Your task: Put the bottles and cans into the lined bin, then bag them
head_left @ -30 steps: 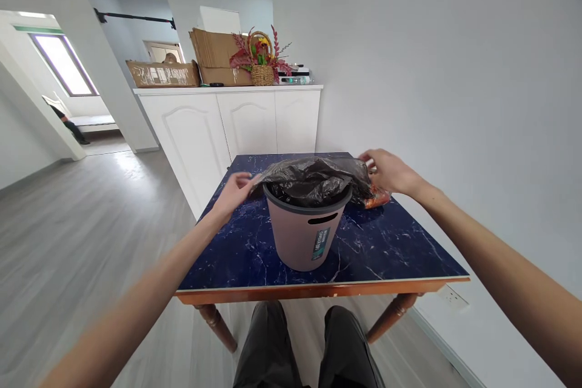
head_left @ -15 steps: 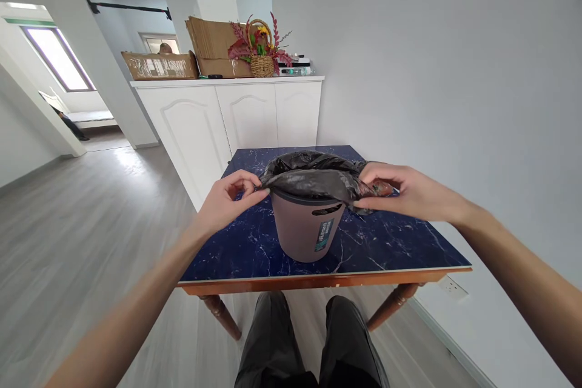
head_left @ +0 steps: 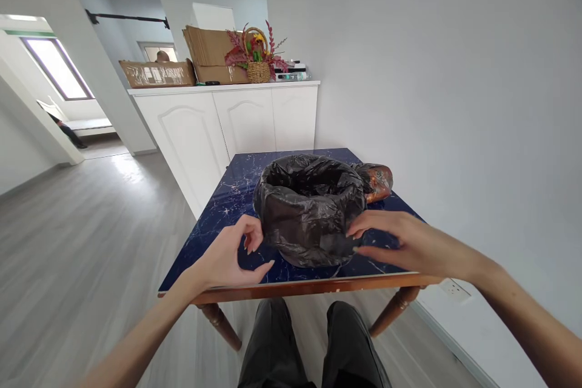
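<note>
A black bag [head_left: 311, 212] is covering the bin, which is standing near the front edge of the blue table [head_left: 213, 221]. The left hand [head_left: 225, 257] and right hand [head_left: 402, 242] are flanking its base with fingers loosely spread, fingertips grazing the plastic. An orange packet [head_left: 379, 182] is lying behind.

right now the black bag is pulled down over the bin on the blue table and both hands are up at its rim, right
Not quite. In the head view the left hand and right hand are low beside the base of the black bag, not at its rim. The bag does cover the bin on the blue table.
</note>
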`<state>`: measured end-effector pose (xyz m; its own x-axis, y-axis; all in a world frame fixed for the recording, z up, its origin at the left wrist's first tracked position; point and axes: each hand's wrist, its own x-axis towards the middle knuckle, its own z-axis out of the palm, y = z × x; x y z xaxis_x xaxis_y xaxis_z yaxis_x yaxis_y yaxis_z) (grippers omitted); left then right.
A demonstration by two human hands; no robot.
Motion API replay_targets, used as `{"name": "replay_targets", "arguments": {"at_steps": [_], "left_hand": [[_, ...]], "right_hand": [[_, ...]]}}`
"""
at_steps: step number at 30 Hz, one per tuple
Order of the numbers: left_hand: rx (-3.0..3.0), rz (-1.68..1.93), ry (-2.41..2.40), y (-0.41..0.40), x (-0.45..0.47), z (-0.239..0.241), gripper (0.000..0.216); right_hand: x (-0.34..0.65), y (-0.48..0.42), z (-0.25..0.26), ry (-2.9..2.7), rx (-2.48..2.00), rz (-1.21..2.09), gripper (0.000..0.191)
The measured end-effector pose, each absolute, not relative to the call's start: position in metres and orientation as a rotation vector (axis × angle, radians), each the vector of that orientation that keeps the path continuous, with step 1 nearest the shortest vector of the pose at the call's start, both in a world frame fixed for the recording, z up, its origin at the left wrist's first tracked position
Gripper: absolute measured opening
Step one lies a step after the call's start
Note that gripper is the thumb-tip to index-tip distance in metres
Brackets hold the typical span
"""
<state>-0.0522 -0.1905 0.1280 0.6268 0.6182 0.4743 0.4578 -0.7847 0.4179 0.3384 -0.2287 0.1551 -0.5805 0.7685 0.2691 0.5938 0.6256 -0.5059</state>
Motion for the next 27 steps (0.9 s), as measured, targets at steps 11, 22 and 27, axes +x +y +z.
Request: {"name": "replay_targets", "arguments": {"at_steps": [11, 22, 27], "left_hand": [[2.078, 1.138, 1.201, -0.169, -0.007, 0.082, 0.125], [2.269, 0.643, 1.339, -0.169, -0.049, 0.011, 0.101], [2.388, 0.688, 1.414, -0.147, -0.067, -0.004, 0.068]], "right_hand": [[0.3, -0.188, 0.169, -2.252, -0.853, -0.14, 0.031], [0.331, -0.224, 0.184, -2.362, -0.976, -0.211, 0.027], [0.37, -0.232, 0.172, -2.242, -1.203, -0.274, 0.031]]}}
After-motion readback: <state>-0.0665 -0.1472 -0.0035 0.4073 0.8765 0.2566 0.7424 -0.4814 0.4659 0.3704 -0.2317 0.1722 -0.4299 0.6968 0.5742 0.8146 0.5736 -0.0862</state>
